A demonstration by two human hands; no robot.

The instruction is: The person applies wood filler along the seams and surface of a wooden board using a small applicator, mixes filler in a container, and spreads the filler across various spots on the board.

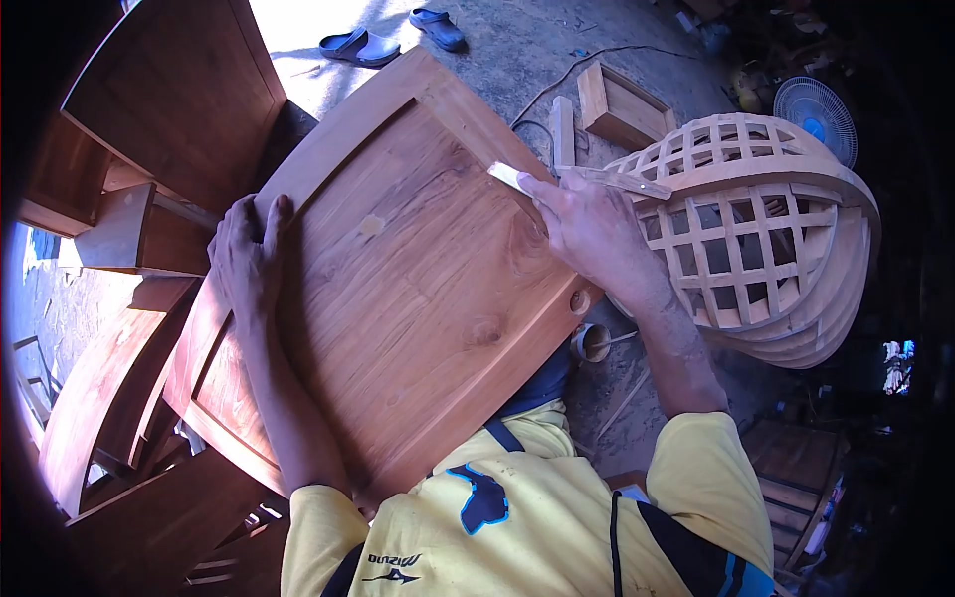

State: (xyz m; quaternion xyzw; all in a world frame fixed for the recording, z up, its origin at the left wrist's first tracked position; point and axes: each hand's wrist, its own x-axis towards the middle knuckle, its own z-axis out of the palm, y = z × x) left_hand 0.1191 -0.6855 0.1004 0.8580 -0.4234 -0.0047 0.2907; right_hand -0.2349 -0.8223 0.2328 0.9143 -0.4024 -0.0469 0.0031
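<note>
A framed wooden panel point(398, 289) leans across my lap, tilted, with a pale patch point(373, 226) on its brown inner board and a round hole near its lower right edge. My left hand point(249, 249) rests over the panel's left frame edge, thumb and fingers spread apart. In my right hand point(592, 224) is a putty knife point(639, 183). Its flat blade points left over the panel's right frame strip, and the wooden handle sticks out past my fingers to the right. Whether the blade touches the wood I cannot tell.
To the right stands a curved wooden lattice piece point(736, 239), with a fan point(816, 114) behind it. A small wooden box point(625, 104) and a can point(592, 343) are on the floor. Wooden furniture parts point(179, 109) crowd the left. Clogs point(360, 48) lie at the top.
</note>
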